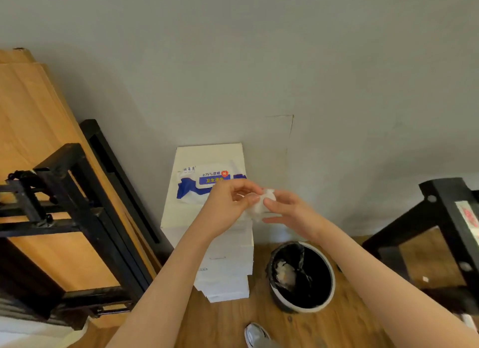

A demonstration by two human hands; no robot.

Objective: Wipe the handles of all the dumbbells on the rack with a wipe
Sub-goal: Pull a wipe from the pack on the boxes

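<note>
Above the wipe pack [207, 183] (label reads "75%"), left hand [228, 202] and right hand [287, 207] fingers pinch a crumpled wipe [261, 205].

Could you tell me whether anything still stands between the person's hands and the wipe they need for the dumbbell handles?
Nothing does. Both the left hand and right hand already hold the crumpled white wipe between their fingers, in front of the blue-and-white wipe pack on the white box stack. No dumbbells are in view.
</note>
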